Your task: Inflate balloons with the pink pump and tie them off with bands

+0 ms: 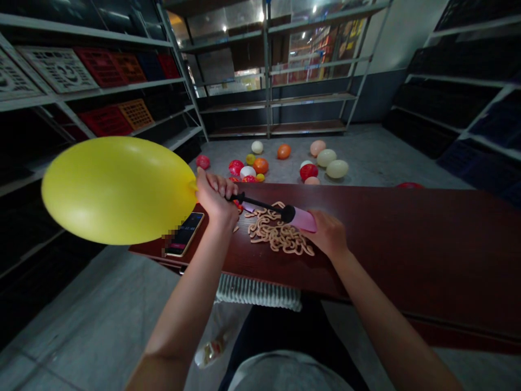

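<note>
Entry one on my remote sheet: a yellow balloon (118, 190), plump and taut, held out past the left end of the table (407, 255), above a phone (186, 234). The left hand (215, 198) is clenched around the balloon's neck and the black nozzle (254, 202) of a pump (303, 219). The right hand (325, 233) is grasping the pump's pink barrel just above the tabletop. Neither hand is released. Risks, as I judge them: if the left grip slackened, the neck could slip off the nozzle and the balloon could deflate or fly loose; more air in skin this tight could burst it; a sharp pull on the pump could drag the nozzle free. Entry two: a heap of tan strips (274, 231) beneath the nozzle, which could snag the pump. Entry three: the phone, near the table's edge, could be knocked off. Beyond: floor balloons (260, 165) and metal shelves (311, 98), both out of reach.
</note>
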`<state>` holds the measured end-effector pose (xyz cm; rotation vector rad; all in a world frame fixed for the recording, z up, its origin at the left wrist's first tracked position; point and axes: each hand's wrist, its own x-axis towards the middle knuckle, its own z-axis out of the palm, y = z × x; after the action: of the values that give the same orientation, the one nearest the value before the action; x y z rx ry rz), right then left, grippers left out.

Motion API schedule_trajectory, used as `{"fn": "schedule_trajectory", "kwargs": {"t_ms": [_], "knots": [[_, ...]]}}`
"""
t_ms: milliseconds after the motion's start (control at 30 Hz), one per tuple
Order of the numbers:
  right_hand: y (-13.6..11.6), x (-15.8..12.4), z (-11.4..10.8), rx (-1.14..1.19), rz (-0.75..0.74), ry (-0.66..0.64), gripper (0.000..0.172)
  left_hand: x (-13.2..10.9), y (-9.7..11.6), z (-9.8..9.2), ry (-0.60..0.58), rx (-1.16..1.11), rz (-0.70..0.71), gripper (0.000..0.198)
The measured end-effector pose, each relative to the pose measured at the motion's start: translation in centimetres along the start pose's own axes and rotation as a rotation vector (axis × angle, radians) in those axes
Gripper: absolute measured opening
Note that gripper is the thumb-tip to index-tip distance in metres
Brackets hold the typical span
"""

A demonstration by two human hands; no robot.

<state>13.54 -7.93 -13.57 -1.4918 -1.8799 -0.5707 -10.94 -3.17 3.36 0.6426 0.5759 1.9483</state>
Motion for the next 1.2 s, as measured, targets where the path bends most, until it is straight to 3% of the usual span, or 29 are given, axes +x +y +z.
{"fn": "schedule_trajectory", "kwargs": {"t_ms": [167, 333, 467, 567, 867, 1200], "knots": [[0.8, -0.2, -0.1, 0.028, 0.155, 0.048, 0.037, -1.7, -3.5, 3.2, -0.036, -0.037, 0.036, 0.055], [0.9, 0.0, -0.1, 0.087, 0.255, 0.093, 0.042, -3.9, -8.9, 5.8, -0.144, -0.02, 0.028, 0.058], [0.9, 0.2, -0.2, 0.087, 0.34, 0.09, 0.04, -5.6, -13.0, 6.6, -0.163, 0.013, -0.067, 0.061], [1.0, 0.3, -0.4, 0.08, 0.37, 0.091, 0.037, -6.3, -14.5, 6.3, -0.134, 0.042, -0.101, 0.059], [0.5, 0.4, -0.2, -0.064, 0.193, 0.014, 0.034, -5.2, -13.7, 3.3, -0.013, -0.015, -0.201, 0.054], [-0.5, 0.3, -0.6, -0.183, -0.041, -0.111, 0.042, -2.0, -7.3, -1.6, 0.086, -0.095, -0.236, 0.048]]}}
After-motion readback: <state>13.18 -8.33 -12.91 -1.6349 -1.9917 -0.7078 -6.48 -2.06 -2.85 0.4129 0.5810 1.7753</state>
